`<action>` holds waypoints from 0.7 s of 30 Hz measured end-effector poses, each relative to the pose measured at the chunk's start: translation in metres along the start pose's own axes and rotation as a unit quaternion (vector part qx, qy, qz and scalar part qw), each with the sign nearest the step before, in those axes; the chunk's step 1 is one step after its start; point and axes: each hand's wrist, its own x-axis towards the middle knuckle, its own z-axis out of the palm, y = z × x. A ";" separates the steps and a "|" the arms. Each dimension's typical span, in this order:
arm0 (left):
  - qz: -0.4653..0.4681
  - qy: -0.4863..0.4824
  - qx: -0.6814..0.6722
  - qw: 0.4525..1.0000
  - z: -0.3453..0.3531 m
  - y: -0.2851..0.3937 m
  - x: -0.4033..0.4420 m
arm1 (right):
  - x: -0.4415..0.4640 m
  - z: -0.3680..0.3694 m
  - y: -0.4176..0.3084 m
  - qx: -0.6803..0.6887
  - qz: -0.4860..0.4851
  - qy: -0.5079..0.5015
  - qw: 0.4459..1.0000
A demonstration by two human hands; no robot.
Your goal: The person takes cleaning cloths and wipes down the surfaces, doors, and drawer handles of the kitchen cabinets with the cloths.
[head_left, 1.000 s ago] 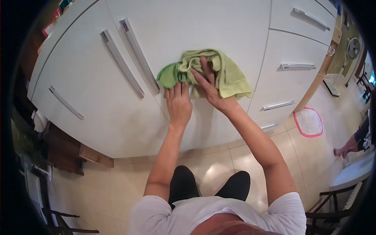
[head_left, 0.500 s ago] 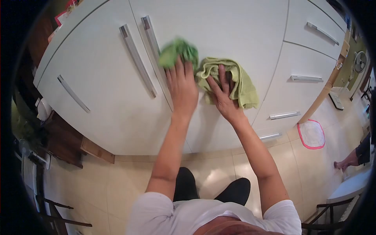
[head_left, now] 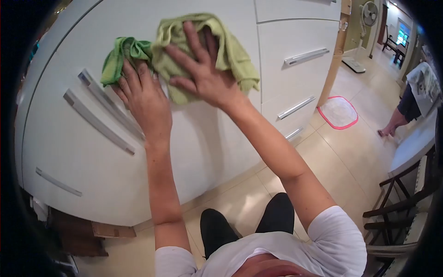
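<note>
My left hand holds a bright green cloth against the white cabinet door, fingertips over its lower edge. To the right, my right hand presses a larger yellow-green towel to the same door. Its thumb and first fingers are spread over the towel, while a fold covers part of the other fingers. The two cloths touch or overlap at their edges. Left of my left hand run two long silver door handles, the nearer one just below the green cloth.
Drawers with silver handles are on the right. A pink-edged mat lies on the tiled floor. Beyond it are a standing fan and a person's bare foot. Dark chair frames stand at the lower right.
The view has turned and shifted right. The green cloth, blurred before, is now sharp. My right hand with the towel has moved up and left, closer to the green cloth.
</note>
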 end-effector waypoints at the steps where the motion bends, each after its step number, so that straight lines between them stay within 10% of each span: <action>1: -0.002 -0.006 0.011 1.000 0.009 0.006 0.001 | 0.010 0.001 0.012 0.002 -0.001 0.017 1.000; 12: 0.095 -0.280 -0.117 0.948 0.046 0.071 -0.156 | -0.162 0.037 0.069 -0.029 0.331 0.086 0.939; 17: 0.092 -0.411 -0.200 0.884 0.032 0.045 -0.276 | -0.324 0.063 0.010 -0.004 0.485 -0.041 0.873; 21: 0.029 -0.370 -0.176 0.912 0.004 0.024 -0.259 | -0.310 0.040 0.003 0.030 0.521 -0.025 0.853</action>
